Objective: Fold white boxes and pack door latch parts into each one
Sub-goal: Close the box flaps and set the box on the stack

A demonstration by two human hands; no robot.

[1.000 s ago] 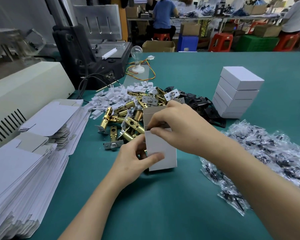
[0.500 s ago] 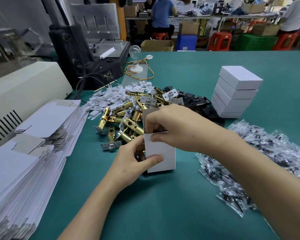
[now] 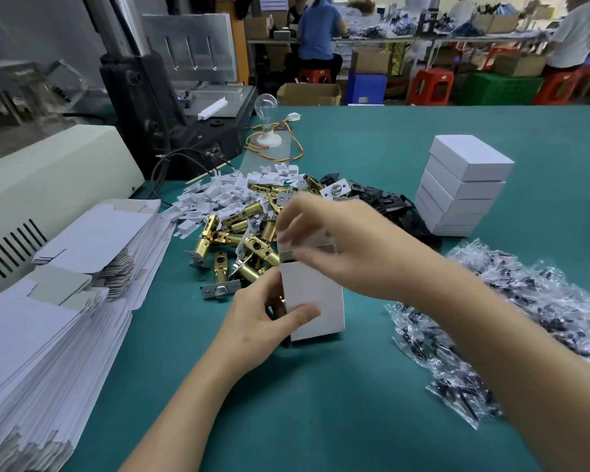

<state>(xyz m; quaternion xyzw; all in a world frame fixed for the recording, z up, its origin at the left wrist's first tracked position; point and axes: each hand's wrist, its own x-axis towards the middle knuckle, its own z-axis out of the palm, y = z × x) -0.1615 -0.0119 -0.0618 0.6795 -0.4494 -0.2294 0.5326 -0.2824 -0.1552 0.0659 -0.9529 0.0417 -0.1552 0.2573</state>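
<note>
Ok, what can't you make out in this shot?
Head view only.
Contents of the white box: hidden by its walls and the right hand over the opening.
Right hand fingers: motion-blurred, grip unclear.
The bagged parts: too small through crinkled plastic, cut off at right edge.

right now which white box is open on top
The upright box in the left hand; its top flaps are open, the stacked boxes are closed.

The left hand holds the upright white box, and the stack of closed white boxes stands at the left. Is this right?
No: the head view shows the stack of closed white cardboard boxes at the right. The left hand does hold the upright white cardboard box.
</note>
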